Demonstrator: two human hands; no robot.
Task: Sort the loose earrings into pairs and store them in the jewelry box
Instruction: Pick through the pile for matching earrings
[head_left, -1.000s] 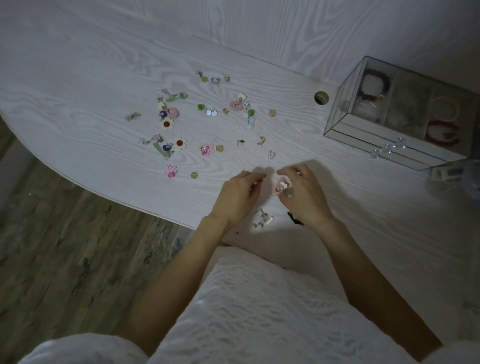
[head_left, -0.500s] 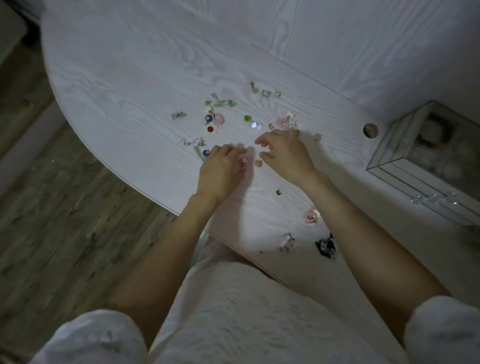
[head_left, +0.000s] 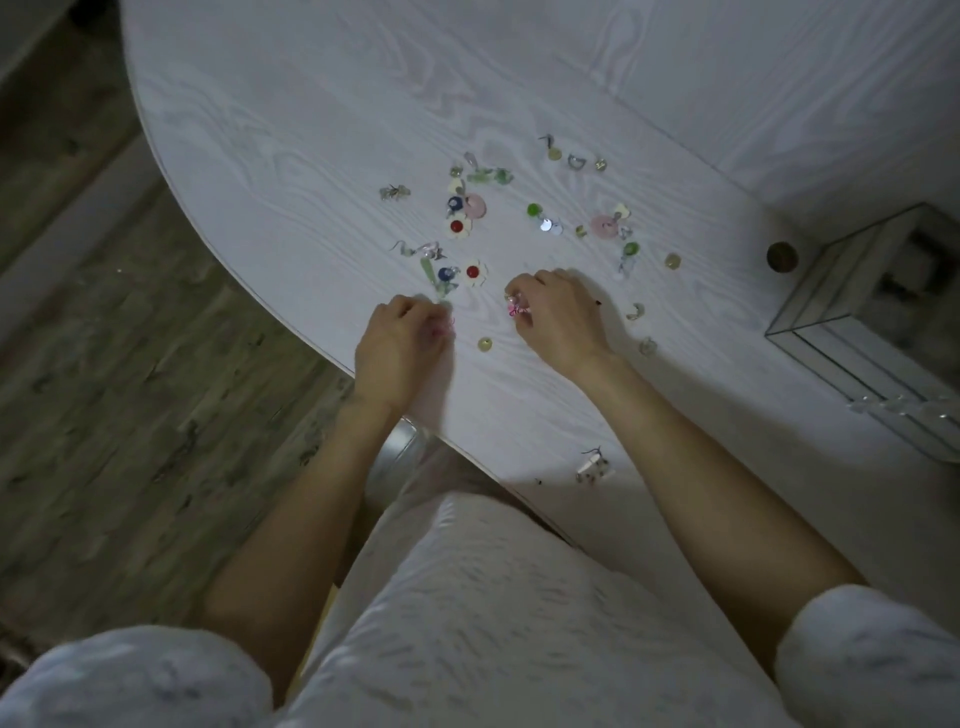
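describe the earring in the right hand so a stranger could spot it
Start at the glass box on the table's right side and go left to the right hand. At its fingertips sits a small pink earring. It is the only bright pink piece there; the bead nearby is pale yellow.

**Around the work**

A pale wood-grain desk (head_left: 311, 130) with a curved front edge and a round cable hole (head_left: 782, 256) near its far right. Grey-brown plank floor (head_left: 104, 415) lies left. White textured clothing (head_left: 467, 623) fills the foreground.
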